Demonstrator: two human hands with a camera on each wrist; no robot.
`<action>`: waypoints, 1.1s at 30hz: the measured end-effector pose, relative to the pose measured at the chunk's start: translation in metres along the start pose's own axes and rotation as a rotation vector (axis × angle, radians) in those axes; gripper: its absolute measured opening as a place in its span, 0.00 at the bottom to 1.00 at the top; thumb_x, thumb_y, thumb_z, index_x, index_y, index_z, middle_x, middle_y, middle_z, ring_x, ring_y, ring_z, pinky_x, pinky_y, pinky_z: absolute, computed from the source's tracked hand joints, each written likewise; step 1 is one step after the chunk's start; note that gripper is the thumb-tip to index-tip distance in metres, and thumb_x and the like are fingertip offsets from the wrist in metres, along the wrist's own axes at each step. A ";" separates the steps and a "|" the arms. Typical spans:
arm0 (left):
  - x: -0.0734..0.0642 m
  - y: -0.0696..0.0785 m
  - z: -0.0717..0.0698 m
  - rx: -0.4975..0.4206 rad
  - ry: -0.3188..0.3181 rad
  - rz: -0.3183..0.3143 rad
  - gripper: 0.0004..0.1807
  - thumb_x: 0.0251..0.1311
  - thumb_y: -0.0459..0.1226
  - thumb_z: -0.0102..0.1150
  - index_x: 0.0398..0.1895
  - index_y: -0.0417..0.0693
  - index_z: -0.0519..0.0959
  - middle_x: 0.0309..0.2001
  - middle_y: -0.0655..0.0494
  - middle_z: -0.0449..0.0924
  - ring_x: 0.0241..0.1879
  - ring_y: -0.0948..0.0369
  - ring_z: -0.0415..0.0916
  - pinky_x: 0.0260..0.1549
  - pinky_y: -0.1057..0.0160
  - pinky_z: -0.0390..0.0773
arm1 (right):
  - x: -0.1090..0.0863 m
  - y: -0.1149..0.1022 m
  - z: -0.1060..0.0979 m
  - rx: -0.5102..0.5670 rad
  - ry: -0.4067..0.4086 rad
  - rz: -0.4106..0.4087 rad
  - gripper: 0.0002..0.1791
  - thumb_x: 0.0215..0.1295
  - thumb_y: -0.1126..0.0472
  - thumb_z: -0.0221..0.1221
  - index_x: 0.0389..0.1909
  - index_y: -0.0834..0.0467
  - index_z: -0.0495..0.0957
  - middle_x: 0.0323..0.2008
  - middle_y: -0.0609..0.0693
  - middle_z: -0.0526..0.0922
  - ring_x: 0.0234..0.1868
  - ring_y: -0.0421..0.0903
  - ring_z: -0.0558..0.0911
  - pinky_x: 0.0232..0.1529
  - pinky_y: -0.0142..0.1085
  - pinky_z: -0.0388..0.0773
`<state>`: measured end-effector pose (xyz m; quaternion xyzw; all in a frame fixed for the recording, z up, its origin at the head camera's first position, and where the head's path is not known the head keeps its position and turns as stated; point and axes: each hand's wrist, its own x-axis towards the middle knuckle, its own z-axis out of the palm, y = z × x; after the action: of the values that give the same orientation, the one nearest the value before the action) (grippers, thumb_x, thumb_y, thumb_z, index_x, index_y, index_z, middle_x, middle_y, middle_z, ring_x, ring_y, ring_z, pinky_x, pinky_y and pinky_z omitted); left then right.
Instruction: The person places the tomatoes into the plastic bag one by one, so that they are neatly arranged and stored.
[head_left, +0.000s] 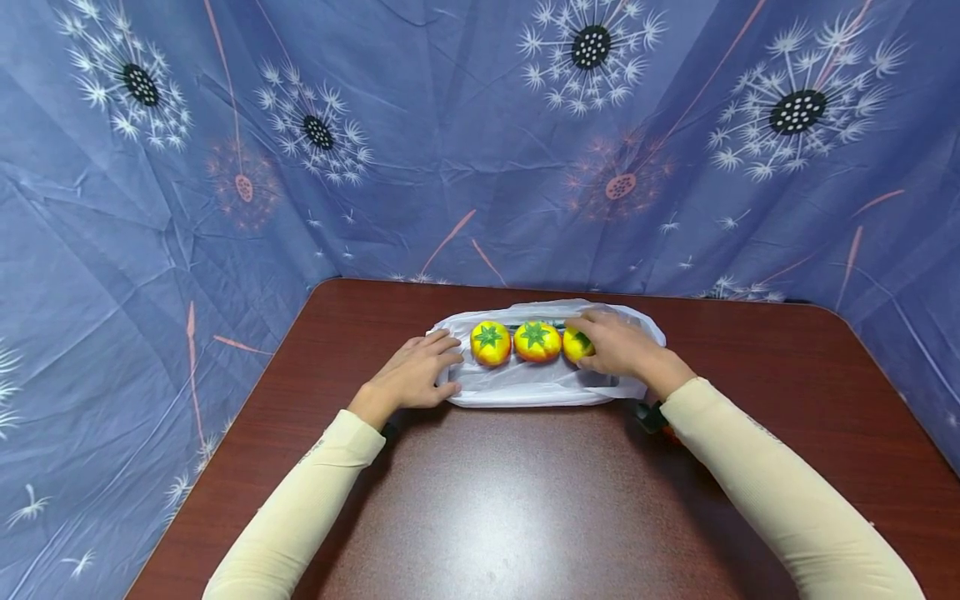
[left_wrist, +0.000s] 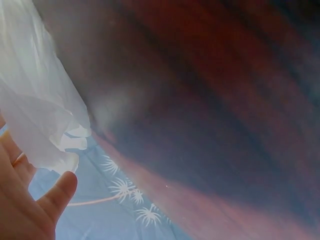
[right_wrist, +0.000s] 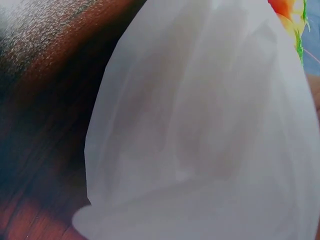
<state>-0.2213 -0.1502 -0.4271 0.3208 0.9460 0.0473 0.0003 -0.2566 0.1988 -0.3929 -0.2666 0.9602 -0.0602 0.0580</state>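
Note:
Three yellow-and-red tomatoes with green star-shaped tops sit in a row within a white plastic bag [head_left: 517,393]: a left tomato [head_left: 491,343], a middle tomato [head_left: 537,342] and a right tomato [head_left: 576,344]. My right hand [head_left: 618,343] reaches over the bag's right end and grips the right tomato, fingers and thumb around it and partly covering it. At the left end, my left hand [head_left: 415,371] lies with fingers spread and its fingertips on the bag's edge. The left wrist view shows the thumb by the bag's thin film [left_wrist: 45,100]. White film [right_wrist: 200,125] fills most of the right wrist view.
The bag lies near the far edge of a brown wooden table [head_left: 480,492]. Behind and to the left hangs a blue cloth [head_left: 450,150] with dandelion prints. A small red thing [head_left: 670,434] shows beside the right forearm, mostly hidden by the sleeve.

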 end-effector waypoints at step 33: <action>0.000 0.002 -0.004 0.014 0.005 0.014 0.26 0.61 0.53 0.58 0.59 0.52 0.79 0.69 0.51 0.71 0.75 0.49 0.59 0.68 0.44 0.65 | -0.008 -0.006 -0.002 0.051 -0.009 -0.004 0.40 0.60 0.58 0.67 0.73 0.55 0.63 0.72 0.66 0.62 0.70 0.70 0.63 0.67 0.66 0.63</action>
<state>-0.2200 -0.1494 -0.4224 0.3273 0.9440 0.0415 -0.0046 -0.2463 0.1978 -0.3897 -0.2674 0.9574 -0.0839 0.0690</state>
